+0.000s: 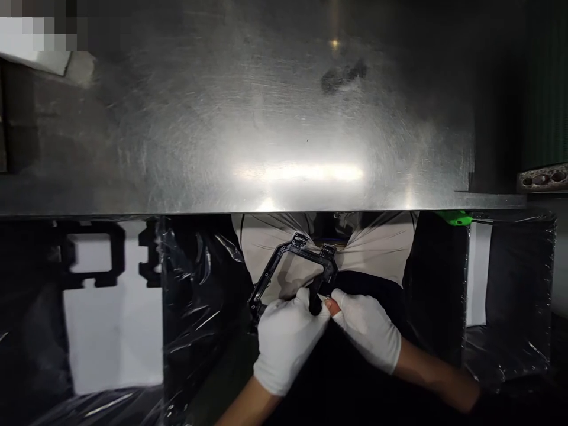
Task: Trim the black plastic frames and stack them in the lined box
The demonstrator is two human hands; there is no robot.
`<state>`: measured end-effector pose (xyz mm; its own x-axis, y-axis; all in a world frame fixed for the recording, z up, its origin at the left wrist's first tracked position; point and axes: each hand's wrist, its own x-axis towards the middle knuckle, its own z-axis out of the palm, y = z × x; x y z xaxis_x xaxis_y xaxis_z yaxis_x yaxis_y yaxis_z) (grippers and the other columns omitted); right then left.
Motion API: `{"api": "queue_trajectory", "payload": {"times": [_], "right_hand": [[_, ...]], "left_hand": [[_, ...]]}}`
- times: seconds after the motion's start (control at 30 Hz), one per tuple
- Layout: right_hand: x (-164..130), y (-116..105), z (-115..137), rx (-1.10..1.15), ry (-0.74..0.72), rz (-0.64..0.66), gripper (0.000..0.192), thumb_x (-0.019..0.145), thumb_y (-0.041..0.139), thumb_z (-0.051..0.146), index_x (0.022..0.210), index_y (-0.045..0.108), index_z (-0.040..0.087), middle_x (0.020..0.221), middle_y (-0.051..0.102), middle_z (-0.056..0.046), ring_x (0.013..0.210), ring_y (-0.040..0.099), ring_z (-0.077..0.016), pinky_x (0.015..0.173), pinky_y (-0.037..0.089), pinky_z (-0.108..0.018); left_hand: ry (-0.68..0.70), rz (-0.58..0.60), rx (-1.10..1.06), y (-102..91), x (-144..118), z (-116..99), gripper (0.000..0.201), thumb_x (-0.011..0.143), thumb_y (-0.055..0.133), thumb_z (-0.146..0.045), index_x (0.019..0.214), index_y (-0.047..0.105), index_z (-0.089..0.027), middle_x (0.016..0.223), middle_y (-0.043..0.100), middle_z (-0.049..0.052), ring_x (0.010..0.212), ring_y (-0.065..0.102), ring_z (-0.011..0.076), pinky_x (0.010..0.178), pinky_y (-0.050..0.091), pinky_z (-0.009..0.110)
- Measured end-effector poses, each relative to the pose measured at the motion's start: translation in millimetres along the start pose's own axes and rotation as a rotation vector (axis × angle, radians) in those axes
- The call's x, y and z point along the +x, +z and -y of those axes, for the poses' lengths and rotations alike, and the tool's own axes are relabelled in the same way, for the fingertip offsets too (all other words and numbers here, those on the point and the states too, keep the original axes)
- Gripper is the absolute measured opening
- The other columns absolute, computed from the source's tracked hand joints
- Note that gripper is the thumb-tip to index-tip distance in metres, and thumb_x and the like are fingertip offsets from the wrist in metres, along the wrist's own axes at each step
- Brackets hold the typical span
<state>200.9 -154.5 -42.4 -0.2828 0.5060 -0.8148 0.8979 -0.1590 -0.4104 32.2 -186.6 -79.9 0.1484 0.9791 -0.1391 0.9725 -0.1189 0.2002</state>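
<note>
**Black frame held in both gloved hands below the table edge**

A thin black plastic frame [290,266], an open rectangular outline with small tabs at its upper corners, is held tilted in the air just below the front edge of a metal table [266,118]. Its lower end disappears behind the fingers; its upper corners rise clear above both hands, in front of the person's pale trousers [381,242].

The left hand [286,337], in a white glove, is closed around the lower left part of the frame, fingers curled together over it. The right hand [368,328], also in a white glove, meets it from the right, its fingers pinched on the frame's lower right side, where a short dark piece stands between the two hands. One bare fingertip [332,306] shows through the right glove, touching that spot. The hands press against each other, thumbs side by side.

Crinkled black plastic sheeting [199,284] hangs to the left of the hands and another sheet covers a box shape at the right [519,278]. A small bright green object [455,218] sits under the table edge at the right. The table top is scratched and glares with reflected light.
</note>
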Motion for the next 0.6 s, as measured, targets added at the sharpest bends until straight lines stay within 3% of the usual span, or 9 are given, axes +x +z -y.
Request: {"api": "queue_trajectory", "payload": {"times": [0.17, 0.33, 0.47, 0.6], "right_hand": [[-1.0, 4.7, -3.2, 0.111, 0.010, -0.042, 0.041, 0.119, 0.032, 0.047, 0.100, 0.060, 0.023, 0.084, 0.075, -0.002, 0.073, 0.071, -0.0186, 0.064, 0.033, -0.029], [-2.2, 15.7, -22.2, 0.339, -0.032, -0.183, 0.047, 0.116, 0.027, 0.059, 0.093, 0.050, 0.025, 0.078, 0.065, 0.000, 0.066, 0.061, -0.0174, 0.064, 0.036, -0.028], [-1.6, 10.6, -37.9, 0.549, -0.075, -0.282, 0.048, 0.113, 0.031, 0.065, 0.095, 0.051, 0.026, 0.081, 0.060, 0.001, 0.071, 0.058, -0.0181, 0.068, 0.044, -0.030], [-2.7, -5.9, -47.0, 0.647, -0.136, -0.263, 0.052, 0.112, 0.036, 0.070, 0.104, 0.061, 0.025, 0.075, 0.057, 0.003, 0.068, 0.054, -0.0166, 0.070, 0.048, -0.030]], "left_hand": [[-0.051, 0.061, -0.008, 3.1, -3.9, -3.5, 0.047, 0.101, 0.060, -0.055, 0.066, 0.059, -0.024, 0.046, 0.058, 0.002, 0.044, 0.062, 0.0254, 0.057, 0.047, 0.039], [-0.223, 0.240, -0.104, -5.8, 4.7, -4.2, 0.042, 0.100, 0.058, -0.057, 0.075, 0.063, -0.023, 0.056, 0.065, 0.006, 0.059, 0.070, 0.0311, 0.063, 0.049, 0.040], [-0.408, 0.436, -0.572, -23.7, 18.6, 4.7, 0.032, 0.088, 0.071, -0.053, 0.096, 0.066, -0.023, 0.075, 0.070, 0.004, 0.072, 0.070, 0.0289, 0.070, 0.053, 0.038], [-0.433, 0.542, -1.217, -49.8, 15.5, 24.3, 0.026, 0.079, 0.079, -0.039, 0.095, 0.065, -0.024, 0.084, 0.063, 0.001, 0.077, 0.060, 0.0218, 0.073, 0.053, 0.034]]}}
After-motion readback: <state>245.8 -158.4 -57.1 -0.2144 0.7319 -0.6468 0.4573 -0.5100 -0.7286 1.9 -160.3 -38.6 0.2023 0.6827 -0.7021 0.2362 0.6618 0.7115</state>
